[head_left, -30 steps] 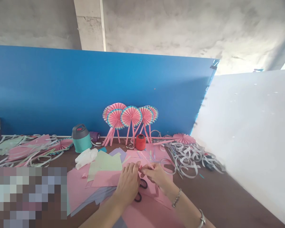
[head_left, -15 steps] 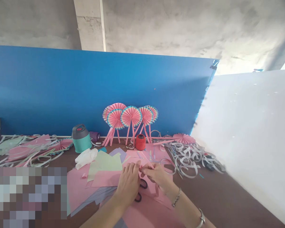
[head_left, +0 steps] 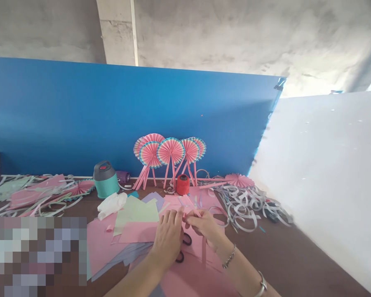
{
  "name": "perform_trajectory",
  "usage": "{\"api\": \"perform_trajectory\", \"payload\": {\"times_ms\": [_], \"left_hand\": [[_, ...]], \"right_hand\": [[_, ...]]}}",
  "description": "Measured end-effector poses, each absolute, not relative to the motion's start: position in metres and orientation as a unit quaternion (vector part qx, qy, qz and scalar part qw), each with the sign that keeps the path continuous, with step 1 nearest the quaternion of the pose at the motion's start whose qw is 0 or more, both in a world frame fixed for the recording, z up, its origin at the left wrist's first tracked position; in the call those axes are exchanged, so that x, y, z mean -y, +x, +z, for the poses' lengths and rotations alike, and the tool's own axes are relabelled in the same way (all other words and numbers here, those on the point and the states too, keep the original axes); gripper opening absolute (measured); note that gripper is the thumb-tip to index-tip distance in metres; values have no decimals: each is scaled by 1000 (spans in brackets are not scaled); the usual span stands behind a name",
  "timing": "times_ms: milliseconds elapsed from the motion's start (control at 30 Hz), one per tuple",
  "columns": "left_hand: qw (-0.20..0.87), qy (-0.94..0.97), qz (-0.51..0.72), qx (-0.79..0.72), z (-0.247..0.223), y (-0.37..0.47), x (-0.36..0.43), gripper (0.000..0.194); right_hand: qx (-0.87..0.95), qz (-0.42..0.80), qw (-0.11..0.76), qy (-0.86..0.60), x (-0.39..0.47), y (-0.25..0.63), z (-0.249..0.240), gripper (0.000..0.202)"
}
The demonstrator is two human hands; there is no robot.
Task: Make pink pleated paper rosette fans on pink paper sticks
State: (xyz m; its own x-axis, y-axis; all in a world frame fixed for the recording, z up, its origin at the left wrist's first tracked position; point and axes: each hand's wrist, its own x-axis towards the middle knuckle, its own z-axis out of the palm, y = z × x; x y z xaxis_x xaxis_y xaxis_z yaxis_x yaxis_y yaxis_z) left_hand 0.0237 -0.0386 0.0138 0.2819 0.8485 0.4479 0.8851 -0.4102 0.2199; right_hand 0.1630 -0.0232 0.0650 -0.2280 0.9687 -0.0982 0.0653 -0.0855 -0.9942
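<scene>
On the table (head_left: 266,258): lidded teal container (head_left: 107,186), contents hidden; right hand (head_left: 205,226) pinches pink paper (head_left: 184,215); left hand (head_left: 169,234), hold unclear.

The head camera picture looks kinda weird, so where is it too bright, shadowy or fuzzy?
In the head view, the white panel looks washed out; also there, the blue board darkens near its right end, blocky squares hide the lower left corner, and tiny details by the right fingers look soft.

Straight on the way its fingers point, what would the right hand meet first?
The right hand would likely meet the left hand, just ahead; the small pink piece showing between them might be touched first, but depth there is unclear.
</scene>
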Motion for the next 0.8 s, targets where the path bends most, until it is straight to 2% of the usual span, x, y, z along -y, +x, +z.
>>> {"api": "perform_trajectory", "payload": {"times_ms": [167, 300, 367, 500, 600, 800], "left_hand": [[13, -798, -268, 540, 10, 24, 37, 47], [-47, -791, -316, 521, 10, 25, 38, 38], [-117, -779, -358, 501, 11, 25, 41, 32], [-337, -713, -431, 439, 16, 25, 46, 24], [-444, -644, -471, 408, 20, 25, 47, 29], [-496, -542, -535, 417, 17, 21, 38, 46]], "right_hand": [[540, 557, 399, -488, 22, 161, 62, 12], [547, 556, 396, -484, 23, 161, 62, 11], [550, 554, 400, -480, 22, 161, 60, 10], [559, 557, 396, -470, 19, 163, 53, 12], [561, 558, 394, -468, 18, 163, 50, 10], [573, 568, 393, -441, 20, 167, 57, 11]]}}
